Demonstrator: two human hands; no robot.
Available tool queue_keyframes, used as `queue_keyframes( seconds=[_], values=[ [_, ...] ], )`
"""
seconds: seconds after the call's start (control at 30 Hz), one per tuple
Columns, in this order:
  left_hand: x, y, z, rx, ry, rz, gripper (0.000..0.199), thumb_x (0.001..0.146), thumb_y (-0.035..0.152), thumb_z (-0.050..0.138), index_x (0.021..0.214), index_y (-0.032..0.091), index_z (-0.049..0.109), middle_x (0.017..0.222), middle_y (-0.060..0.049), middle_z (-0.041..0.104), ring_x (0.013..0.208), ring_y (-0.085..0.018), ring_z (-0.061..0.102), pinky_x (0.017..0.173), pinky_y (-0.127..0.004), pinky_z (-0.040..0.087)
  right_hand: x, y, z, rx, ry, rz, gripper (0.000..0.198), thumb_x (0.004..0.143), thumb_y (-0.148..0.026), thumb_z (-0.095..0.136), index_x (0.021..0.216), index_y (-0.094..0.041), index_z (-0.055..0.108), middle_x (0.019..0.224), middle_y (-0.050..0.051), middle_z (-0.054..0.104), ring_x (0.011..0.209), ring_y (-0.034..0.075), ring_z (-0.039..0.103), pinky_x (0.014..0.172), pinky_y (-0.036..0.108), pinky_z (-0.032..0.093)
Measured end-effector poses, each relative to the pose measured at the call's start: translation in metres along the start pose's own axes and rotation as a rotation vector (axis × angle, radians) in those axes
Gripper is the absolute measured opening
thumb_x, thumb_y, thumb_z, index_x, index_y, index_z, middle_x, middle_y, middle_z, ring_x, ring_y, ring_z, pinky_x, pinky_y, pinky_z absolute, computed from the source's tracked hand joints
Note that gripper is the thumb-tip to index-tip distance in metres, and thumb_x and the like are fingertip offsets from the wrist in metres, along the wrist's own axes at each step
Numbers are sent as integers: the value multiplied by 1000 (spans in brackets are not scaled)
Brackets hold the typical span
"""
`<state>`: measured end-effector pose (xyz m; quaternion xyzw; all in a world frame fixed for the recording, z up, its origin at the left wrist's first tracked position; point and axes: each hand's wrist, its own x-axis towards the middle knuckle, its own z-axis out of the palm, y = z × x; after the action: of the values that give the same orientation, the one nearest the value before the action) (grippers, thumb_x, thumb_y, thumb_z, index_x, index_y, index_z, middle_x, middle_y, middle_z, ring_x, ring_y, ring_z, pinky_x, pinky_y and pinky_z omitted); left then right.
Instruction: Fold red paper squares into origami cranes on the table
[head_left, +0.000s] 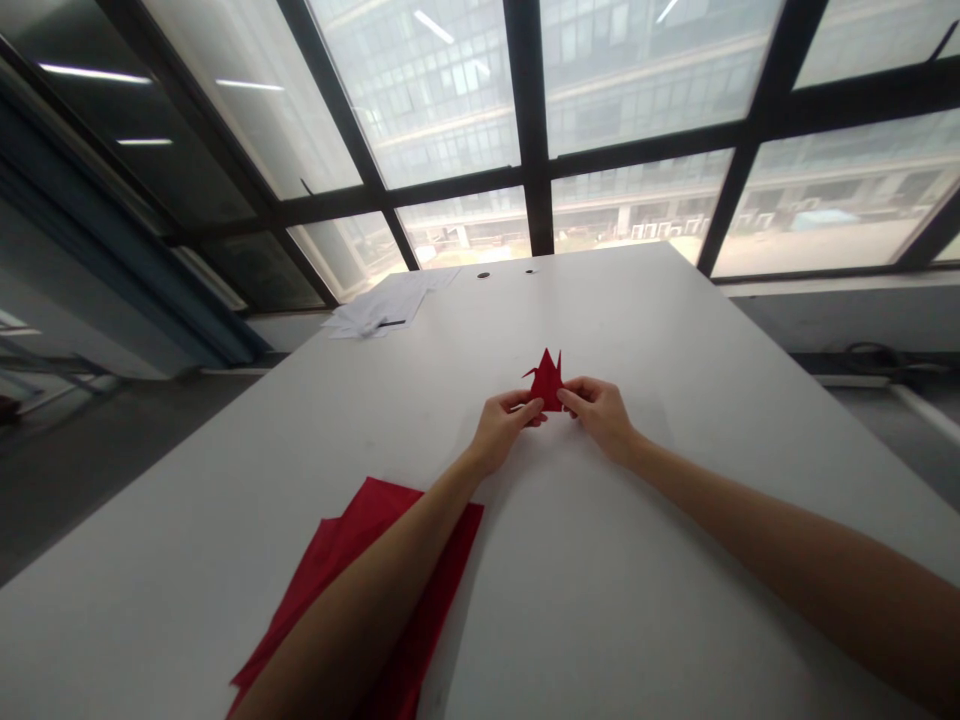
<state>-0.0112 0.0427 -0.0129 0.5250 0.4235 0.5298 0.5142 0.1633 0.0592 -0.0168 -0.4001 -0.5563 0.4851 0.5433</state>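
Note:
A small red origami crane is held up between both hands above the white table. Its pointed middle stands upright, with a bent beak-like tip on the left and a straight spike on the right. My left hand pinches the lower left corner, thumb in front. On the lower right edge, my right hand is closed with thumb and fingertips. Under my left forearm lie red paper sheets, partly covered by the arm.
White papers with a dark pen on them lie at the table's far left. Two small dark holes show near the far edge. Large dark-framed windows rise behind, and a blue curtain hangs at left.

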Motion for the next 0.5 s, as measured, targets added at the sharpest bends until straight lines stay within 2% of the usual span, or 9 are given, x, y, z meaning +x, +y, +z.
queue_keyframes(
  seconds=[0.17, 0.33, 0.5],
  values=[
    [-1, 1, 0, 21, 46, 0, 28, 74, 36, 81, 89, 14, 78, 83, -8, 74, 68, -15, 65, 67, -29, 52, -2, -2, 1, 58, 15, -43, 37, 77, -43, 71, 103, -18, 64, 73, 1, 69, 62, 14, 56, 58, 28, 44],
    [-2, 2, 0, 25, 62, -3, 25, 74, 36, 80, 83, 13, 77, 69, -5, 69, 59, -12, 59, 59, -25, 47, -2, 1, 1, 15, 15, -114, 26, 76, -40, 73, 83, -18, 63, 73, 1, 66, 65, 14, 57, 58, 27, 43],
    [-1, 3, 0, 6, 31, -23, 28, 77, 39, 77, 82, 11, 76, 68, -4, 69, 58, -11, 57, 59, -24, 45, -1, 3, 1, 6, 9, -131, 20, 74, -35, 73, 78, -18, 64, 71, 0, 64, 63, 13, 56, 57, 26, 44]
  ],
)
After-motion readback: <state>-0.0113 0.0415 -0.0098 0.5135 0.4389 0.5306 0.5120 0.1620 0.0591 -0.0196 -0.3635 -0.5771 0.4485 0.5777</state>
